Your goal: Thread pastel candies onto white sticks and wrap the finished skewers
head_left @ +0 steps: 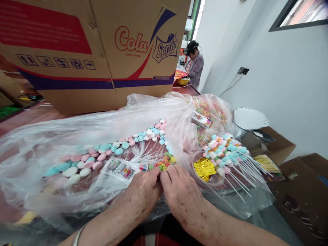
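Note:
My left hand (143, 193) and my right hand (180, 194) meet at the table's near edge, fingers curled and pinched together. Whatever lies between their fingertips is hidden. Just beyond the fingers is a small heap of colourful ring candies (164, 162). Pastel pink, blue and white candies (88, 164) spread across the clear plastic sheeting. White sticks (138, 152) lie behind the printed labels (120, 169), left of the rings. Gold twist ties (205, 169) rest to the right of my right hand. Beside them, candy skewers (225, 152) are piled with their white sticks pointing toward me.
A large cardboard box (102, 44) stands at the back left. Bagged ring candies (212, 111) and a stack of printed cards (201, 119) lie at the back right. A metal pot (256, 138) and an open carton (302, 198) stand at right. Another person (196, 66) works farther back.

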`<control>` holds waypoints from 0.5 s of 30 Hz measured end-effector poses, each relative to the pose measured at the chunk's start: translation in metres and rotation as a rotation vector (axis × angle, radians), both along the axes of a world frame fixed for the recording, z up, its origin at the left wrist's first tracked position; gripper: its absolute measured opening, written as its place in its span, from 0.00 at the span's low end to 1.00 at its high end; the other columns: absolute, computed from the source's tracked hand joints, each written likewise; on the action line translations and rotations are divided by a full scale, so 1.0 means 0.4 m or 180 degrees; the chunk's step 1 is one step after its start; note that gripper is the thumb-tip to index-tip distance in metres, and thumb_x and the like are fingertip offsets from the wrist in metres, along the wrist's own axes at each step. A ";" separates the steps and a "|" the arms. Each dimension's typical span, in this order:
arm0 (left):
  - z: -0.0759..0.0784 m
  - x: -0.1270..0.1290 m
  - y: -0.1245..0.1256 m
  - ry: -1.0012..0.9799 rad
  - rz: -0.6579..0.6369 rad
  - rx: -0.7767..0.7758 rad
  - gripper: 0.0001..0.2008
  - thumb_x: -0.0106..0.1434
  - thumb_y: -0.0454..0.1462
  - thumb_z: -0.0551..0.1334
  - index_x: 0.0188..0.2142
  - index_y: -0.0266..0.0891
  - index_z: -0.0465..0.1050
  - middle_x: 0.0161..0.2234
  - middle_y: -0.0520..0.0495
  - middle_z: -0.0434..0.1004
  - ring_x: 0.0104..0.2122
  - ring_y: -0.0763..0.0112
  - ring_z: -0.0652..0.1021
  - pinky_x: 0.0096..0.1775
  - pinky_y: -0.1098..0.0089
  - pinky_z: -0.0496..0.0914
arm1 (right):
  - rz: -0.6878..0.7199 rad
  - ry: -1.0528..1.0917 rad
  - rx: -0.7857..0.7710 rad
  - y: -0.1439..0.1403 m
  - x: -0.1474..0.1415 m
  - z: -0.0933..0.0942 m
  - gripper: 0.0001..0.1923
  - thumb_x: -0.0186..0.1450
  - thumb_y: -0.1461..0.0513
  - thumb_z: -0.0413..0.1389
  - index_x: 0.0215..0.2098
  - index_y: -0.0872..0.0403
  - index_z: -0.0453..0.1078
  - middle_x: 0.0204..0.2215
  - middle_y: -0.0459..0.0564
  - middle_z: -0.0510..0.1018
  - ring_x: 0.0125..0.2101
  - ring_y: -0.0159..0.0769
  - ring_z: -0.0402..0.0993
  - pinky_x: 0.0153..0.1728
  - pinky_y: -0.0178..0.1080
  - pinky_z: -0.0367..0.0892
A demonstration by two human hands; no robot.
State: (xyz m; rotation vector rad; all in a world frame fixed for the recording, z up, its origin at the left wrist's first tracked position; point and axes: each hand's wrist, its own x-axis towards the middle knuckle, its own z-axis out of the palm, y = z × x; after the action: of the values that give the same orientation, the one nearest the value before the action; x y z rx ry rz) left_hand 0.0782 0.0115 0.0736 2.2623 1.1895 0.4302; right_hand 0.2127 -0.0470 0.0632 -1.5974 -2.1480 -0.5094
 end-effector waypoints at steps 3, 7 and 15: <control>-0.018 0.000 -0.005 0.0269 -0.0074 0.0554 0.08 0.60 0.30 0.53 0.29 0.42 0.67 0.22 0.47 0.78 0.22 0.63 0.78 0.25 0.68 0.68 | 0.0131 0.0129 0.0065 0.013 -0.001 -0.007 0.11 0.62 0.75 0.50 0.37 0.56 0.68 0.29 0.51 0.73 0.31 0.40 0.67 0.32 0.40 0.64; -0.044 -0.003 -0.002 0.0365 -0.0154 0.1296 0.10 0.59 0.25 0.52 0.31 0.39 0.68 0.22 0.44 0.78 0.22 0.59 0.80 0.24 0.65 0.71 | 0.0045 0.0202 0.0133 0.033 0.000 -0.024 0.12 0.61 0.75 0.49 0.34 0.55 0.68 0.27 0.51 0.73 0.29 0.41 0.67 0.27 0.39 0.59; -0.050 -0.034 -0.043 -0.0965 0.0034 0.2350 0.11 0.66 0.28 0.59 0.48 0.38 0.68 0.43 0.38 0.79 0.43 0.56 0.78 0.47 0.56 0.71 | 0.0223 0.1650 -0.0061 0.112 0.030 -0.012 0.12 0.70 0.66 0.46 0.29 0.53 0.65 0.25 0.46 0.72 0.27 0.34 0.68 0.30 0.35 0.60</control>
State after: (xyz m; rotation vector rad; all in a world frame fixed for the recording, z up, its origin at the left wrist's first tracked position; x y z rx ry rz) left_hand 0.0645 -0.0059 0.0536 2.6360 0.9784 1.3444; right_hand 0.2247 -0.0024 0.0585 -1.4586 -1.8066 -0.0384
